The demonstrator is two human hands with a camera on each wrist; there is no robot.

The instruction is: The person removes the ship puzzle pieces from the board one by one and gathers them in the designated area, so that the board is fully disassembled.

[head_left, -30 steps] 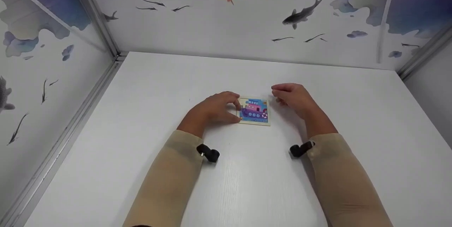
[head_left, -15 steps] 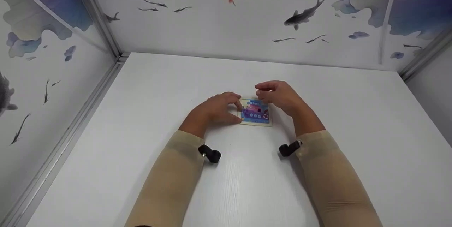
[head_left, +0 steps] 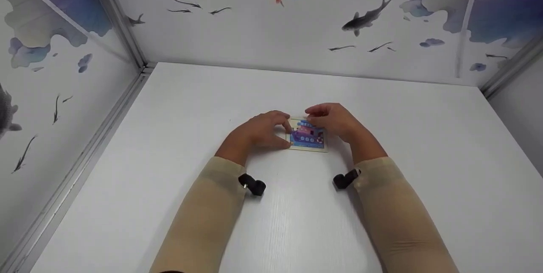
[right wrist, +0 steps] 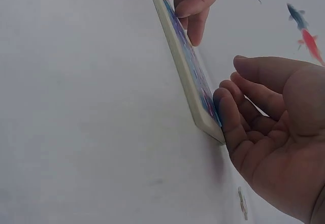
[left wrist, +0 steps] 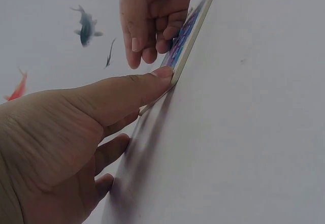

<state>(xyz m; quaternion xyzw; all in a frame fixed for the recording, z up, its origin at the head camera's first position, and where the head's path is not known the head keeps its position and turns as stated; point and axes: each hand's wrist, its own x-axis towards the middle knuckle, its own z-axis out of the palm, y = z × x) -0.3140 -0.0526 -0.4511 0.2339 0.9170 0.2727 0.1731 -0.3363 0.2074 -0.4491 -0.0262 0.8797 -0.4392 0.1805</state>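
Note:
A small square picture puzzle [head_left: 306, 136] with a pale wooden rim and a pink and purple ship lies on the white table. My left hand [head_left: 263, 130] holds its left side, the thumb [left wrist: 161, 72] at the near corner and the other fingers farther along. Over the far right part of the picture is my right hand [head_left: 335, 121], its fingers loosely bent. In the right wrist view, fingers [right wrist: 228, 115] of that hand touch the puzzle's right end while the thumb stands apart. I see nothing held in the right hand. Its fingers cover the upper right corner from the head view.
The white table [head_left: 212, 94] spreads around both hands. A back wall [head_left: 275, 31] with printed fish and a left wall [head_left: 55, 94] rise at its edges. Small black wrist cameras sit at the left cuff [head_left: 252, 184] and right cuff [head_left: 345, 179].
My right hand has come leftward from beside the puzzle to over its far right part, then dropped slightly toward it. The left hand keeps its hold, and the puzzle has hardly moved.

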